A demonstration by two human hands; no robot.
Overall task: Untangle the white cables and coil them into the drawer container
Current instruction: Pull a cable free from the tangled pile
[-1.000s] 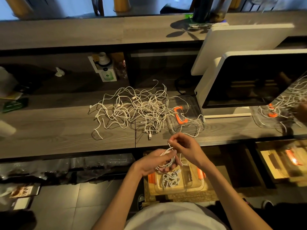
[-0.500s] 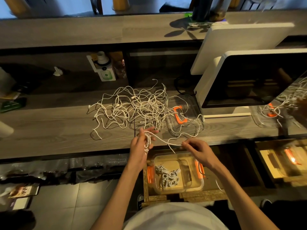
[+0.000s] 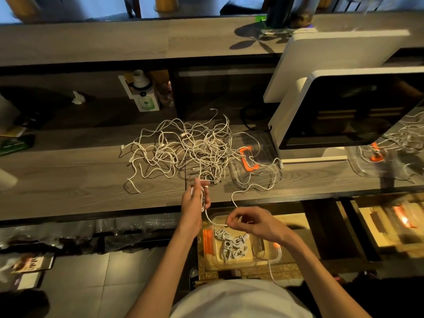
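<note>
Left hand (image 3: 195, 200): we see it held up at the near edge of the counter (image 3: 68, 180). Its fingers are curled round a few loops of one white cable (image 3: 207, 215).
Right hand (image 3: 250, 222): it is lower and just to the right of the left hand, over the open drawer. Its finger and thumb pinch the same cable.
The cable between the hands: it runs in a short line from the left hand down to the right hand. Past the right hand it curves up onto the counter.
Tangled cables (image 3: 183, 148): a big messy pile of white cables lies on the counter, just past the left hand.
Drawer container (image 3: 278, 255): a clear box with orange clips sits in the drawer, right under the right hand. Some coiled cables (image 3: 230, 245) lie inside it.
Lid (image 3: 252, 157): a clear lid with an orange handle lies on the counter past the right hand, touching the pile.
Screen (image 3: 344, 106): a white-framed screen stands on the counter, far to the right of both hands.
</note>
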